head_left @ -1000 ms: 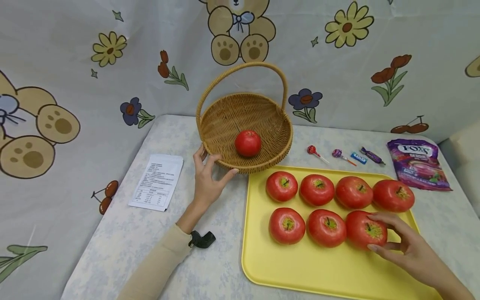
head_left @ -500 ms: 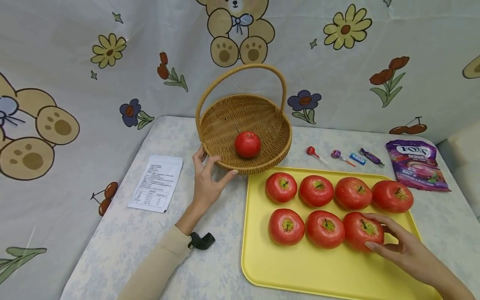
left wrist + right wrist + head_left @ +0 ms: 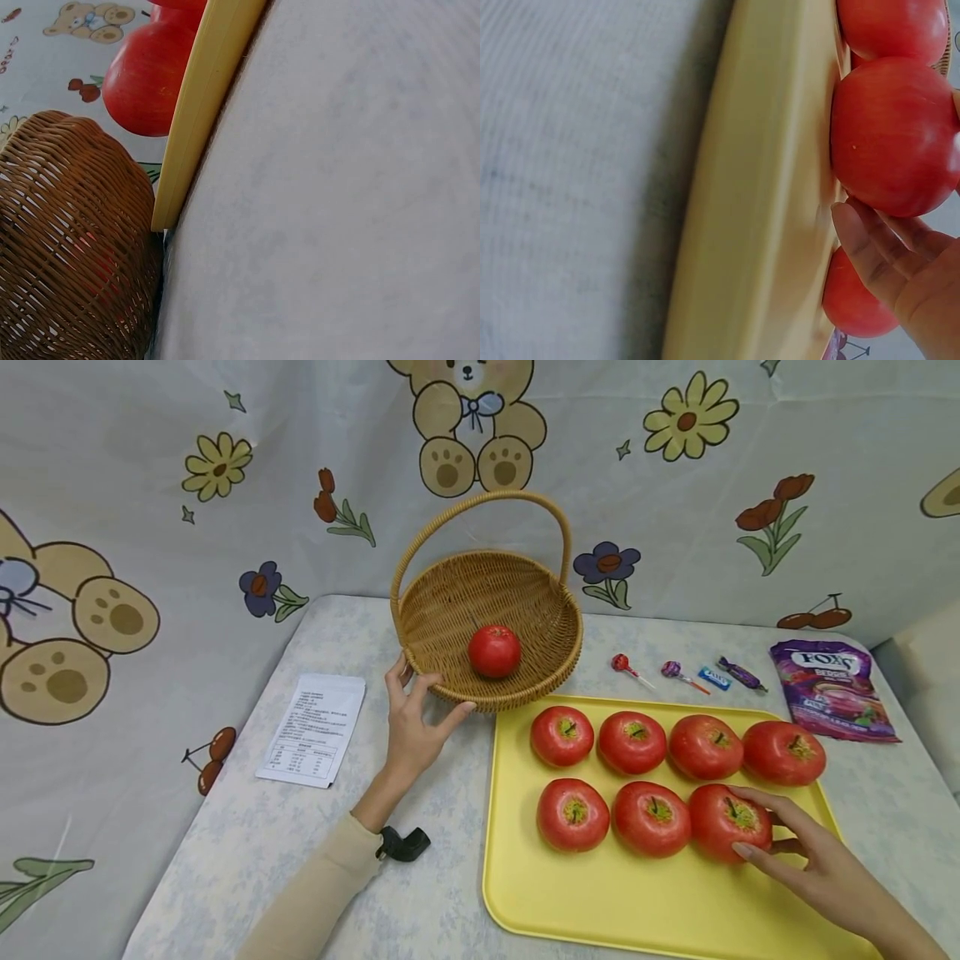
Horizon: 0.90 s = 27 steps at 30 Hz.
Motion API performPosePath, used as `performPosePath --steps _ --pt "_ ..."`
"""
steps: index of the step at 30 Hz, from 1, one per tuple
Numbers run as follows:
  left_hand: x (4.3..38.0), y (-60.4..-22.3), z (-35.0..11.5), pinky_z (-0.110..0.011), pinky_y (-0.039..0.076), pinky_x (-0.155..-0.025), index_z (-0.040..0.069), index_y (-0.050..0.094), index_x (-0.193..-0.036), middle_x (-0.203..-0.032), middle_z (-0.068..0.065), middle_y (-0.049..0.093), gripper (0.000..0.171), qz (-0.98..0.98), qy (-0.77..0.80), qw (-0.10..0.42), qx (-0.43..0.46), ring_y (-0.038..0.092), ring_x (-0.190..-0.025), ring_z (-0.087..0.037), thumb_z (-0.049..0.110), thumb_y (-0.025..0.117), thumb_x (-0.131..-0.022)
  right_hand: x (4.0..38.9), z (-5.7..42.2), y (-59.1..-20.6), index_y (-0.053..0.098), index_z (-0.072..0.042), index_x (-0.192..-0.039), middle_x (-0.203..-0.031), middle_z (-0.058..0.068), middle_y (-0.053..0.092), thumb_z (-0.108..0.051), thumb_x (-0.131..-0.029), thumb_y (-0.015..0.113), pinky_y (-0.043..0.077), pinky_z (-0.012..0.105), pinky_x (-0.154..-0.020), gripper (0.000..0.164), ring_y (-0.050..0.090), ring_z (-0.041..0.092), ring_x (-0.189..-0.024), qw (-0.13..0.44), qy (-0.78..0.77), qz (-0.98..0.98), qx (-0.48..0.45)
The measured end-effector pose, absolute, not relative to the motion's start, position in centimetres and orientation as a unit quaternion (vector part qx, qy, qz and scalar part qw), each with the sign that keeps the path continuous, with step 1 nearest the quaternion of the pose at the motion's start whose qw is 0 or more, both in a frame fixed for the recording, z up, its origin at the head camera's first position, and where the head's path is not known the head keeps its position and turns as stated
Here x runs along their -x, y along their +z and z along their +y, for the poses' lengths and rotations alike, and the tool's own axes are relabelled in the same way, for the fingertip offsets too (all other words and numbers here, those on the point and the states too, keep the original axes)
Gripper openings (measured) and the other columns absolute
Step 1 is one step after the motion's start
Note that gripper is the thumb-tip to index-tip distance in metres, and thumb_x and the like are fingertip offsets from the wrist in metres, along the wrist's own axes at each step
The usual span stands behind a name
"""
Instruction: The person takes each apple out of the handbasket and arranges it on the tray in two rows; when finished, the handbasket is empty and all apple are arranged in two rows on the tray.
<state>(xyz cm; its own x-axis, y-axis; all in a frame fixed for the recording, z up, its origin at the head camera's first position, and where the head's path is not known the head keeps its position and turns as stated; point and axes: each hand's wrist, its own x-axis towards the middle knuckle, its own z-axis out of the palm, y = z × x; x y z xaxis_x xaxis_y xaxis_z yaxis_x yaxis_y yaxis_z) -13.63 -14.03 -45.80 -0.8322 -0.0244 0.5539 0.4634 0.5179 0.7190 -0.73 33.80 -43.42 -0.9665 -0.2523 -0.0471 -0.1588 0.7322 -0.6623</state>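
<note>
In the head view my left hand grips the lower left rim of a round wicker basket, with its thumb near the front edge. Inside the tilted basket lies one red apple. My right hand holds a red apple at the right end of the front row on a yellow tray, thumb in front and fingers round its far and right sides. That same apple fills the right of the right wrist view. The left wrist view shows the basket's woven side, the hand itself out of sight.
More red apples stand in two rows on the tray. Behind it lie two lollipops, two small wrapped candies and a purple candy bag. A white printed packet lies at left. A patterned cloth hangs behind.
The apple in my right hand has shifted slightly left, closer to its neighbour, and still sits on the tray. My left hand and the basket stay in place.
</note>
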Motion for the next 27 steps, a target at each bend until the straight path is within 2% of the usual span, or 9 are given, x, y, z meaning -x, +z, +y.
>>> performPosePath --steps 7,9,11,14,16,19,21,23,27 --pt "13.6 -46.0 -14.0 -0.06 0.04 -0.101 0.005 0.058 -0.111 -0.152 -0.024 0.019 0.052 -0.83 -0.475 0.259 0.134 0.029 -0.14 -0.036 0.045 0.077 -0.082 0.4 33.9 -43.3 0.044 -0.012 -0.144 -0.129 -0.036 0.036 -0.013 -0.085 0.076 0.051 0.018 -0.065 0.068 0.034 -0.023 -0.108 0.068 -0.337 0.933 0.104" --pt "13.6 -46.1 -14.0 -0.06 0.04 -0.101 0.006 0.059 -0.111 -0.153 -0.023 0.019 0.052 -0.83 -0.477 0.258 0.134 0.029 -0.14 -0.036 0.044 0.078 -0.082 0.3 33.8 -43.0 0.043 -0.014 -0.146 -0.133 -0.025 0.041 -0.015 -0.084 0.078 0.05 0.017 -0.065 0.071 0.032 -0.024 -0.107 0.059 -0.32 0.94 0.104" --pt "13.6 -46.0 -13.9 -0.059 0.041 -0.101 0.006 0.059 -0.111 -0.153 -0.023 0.019 0.051 -0.83 -0.477 0.258 0.134 0.029 -0.141 -0.036 0.042 0.079 -0.082 0.3 33.8 -42.5 0.042 -0.015 -0.147 -0.137 -0.009 0.047 -0.018 -0.083 0.079 0.049 0.016 -0.065 0.074 0.03 -0.025 -0.107 0.047 -0.302 0.947 0.103" --pt "13.7 -46.0 -13.9 -0.06 0.04 -0.101 0.006 0.059 -0.111 -0.153 -0.023 0.018 0.049 -0.828 -0.478 0.259 0.135 0.028 -0.141 -0.036 0.038 0.081 -0.081 0.4 33.7 -41.6 0.043 -0.017 -0.147 -0.135 0.01 0.049 -0.018 -0.082 0.08 0.046 0.01 -0.067 0.075 0.027 -0.026 -0.109 0.015 -0.28 0.954 0.108" --pt "13.7 -46.0 -13.9 -0.06 0.04 -0.101 0.006 0.059 -0.111 -0.153 -0.023 0.018 0.048 -0.827 -0.479 0.261 0.136 0.028 -0.141 -0.037 0.036 0.081 -0.081 0.6 33.6 -40.8 0.045 -0.017 -0.145 -0.136 0.008 0.049 -0.012 -0.08 0.081 0.042 0.004 -0.071 0.074 0.027 -0.024 -0.112 -0.014 -0.278 0.953 0.123" --pt "13.7 -46.1 -14.0 -0.061 0.039 -0.101 0.007 0.059 -0.111 -0.153 -0.023 0.018 0.048 -0.826 -0.48 0.262 0.137 0.028 -0.141 -0.038 0.037 0.081 -0.081 1.0 32.7 -39.3 0.05 -0.016 -0.142 -0.138 -0.011 0.046 -0.004 -0.074 0.084 0.033 -0.005 -0.079 0.077 0.028 -0.02 -0.118 -0.06 -0.274 0.948 0.148" --pt "13.7 -46.1 -14.0 -0.061 0.039 -0.101 0.007 0.059 -0.111 -0.153 -0.023 0.018 0.049 -0.826 -0.48 0.262 0.136 0.028 -0.141 -0.039 0.039 0.08 -0.081 1.4 31.8 -38.1 0.052 -0.017 -0.141 -0.139 -0.023 0.042 -0.002 -0.073 0.085 0.028 -0.005 -0.087 0.077 0.029 -0.019 -0.122 -0.076 -0.273 0.945 0.166" --pt "13.7 -46.1 -14.0 -0.061 0.039 -0.101 0.007 0.059 -0.111 -0.153 -0.023 0.018 0.049 -0.827 -0.479 0.262 0.135 0.029 -0.14 -0.04 0.04 0.079 -0.082 2.1 30.6 -36.8 0.054 -0.019 -0.14 -0.14 -0.023 0.042 -0.001 -0.071 0.086 0.026 -0.005 -0.091 0.078 0.03 -0.017 -0.126 -0.081 -0.271 0.94 0.189" --pt "13.6 -46.0 -14.0 -0.06 0.038 -0.103 0.006 0.059 -0.111 -0.153 -0.022 0.018 0.05 -0.827 -0.48 0.262 0.133 0.028 -0.141 -0.04 0.041 0.079 -0.082 3.9 28.2 -34.4 0.055 -0.024 -0.139 -0.14 -0.005 0.049 -0.003 -0.071 0.086 0.027 -0.002 -0.094 0.078 0.032 -0.011 -0.131 -0.074 -0.259 0.931 0.247"
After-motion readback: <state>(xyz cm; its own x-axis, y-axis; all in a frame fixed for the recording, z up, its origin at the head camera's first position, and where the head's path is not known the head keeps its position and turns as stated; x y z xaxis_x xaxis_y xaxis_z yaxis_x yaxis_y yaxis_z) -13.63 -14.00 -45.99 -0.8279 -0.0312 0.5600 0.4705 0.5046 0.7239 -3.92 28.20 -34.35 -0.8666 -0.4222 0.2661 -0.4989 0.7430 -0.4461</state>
